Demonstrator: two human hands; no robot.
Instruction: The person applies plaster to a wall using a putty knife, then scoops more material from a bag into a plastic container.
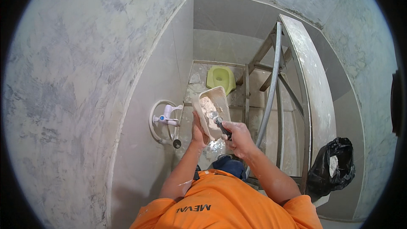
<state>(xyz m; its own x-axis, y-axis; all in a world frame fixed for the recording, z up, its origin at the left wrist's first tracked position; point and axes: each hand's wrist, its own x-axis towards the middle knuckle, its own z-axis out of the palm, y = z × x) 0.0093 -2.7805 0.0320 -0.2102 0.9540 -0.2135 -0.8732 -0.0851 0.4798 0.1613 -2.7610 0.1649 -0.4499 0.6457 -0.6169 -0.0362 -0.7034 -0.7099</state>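
My left hand (198,130) grips a pale, deep rectangular mud pan (222,98) by its left side, with the pan tilted in front of my body. Wet, cream-pink putty (207,109) sticks along the inside, mostly at the left. In my right hand (241,140) is a putty knife (223,127), its black handle wrapped by my fingers. The knife's small metal end rests in or against the putty, and part of its blade is hidden there. White smears mark both hands and forearms.
A metal trestle (275,72) carrying a long plank (311,76) stands at the right. On the plank's near end sits a black plastic bag (323,173). A white tap (166,119) with a coiled hose projects from the left wall. Ahead lies a green squat toilet (231,85).
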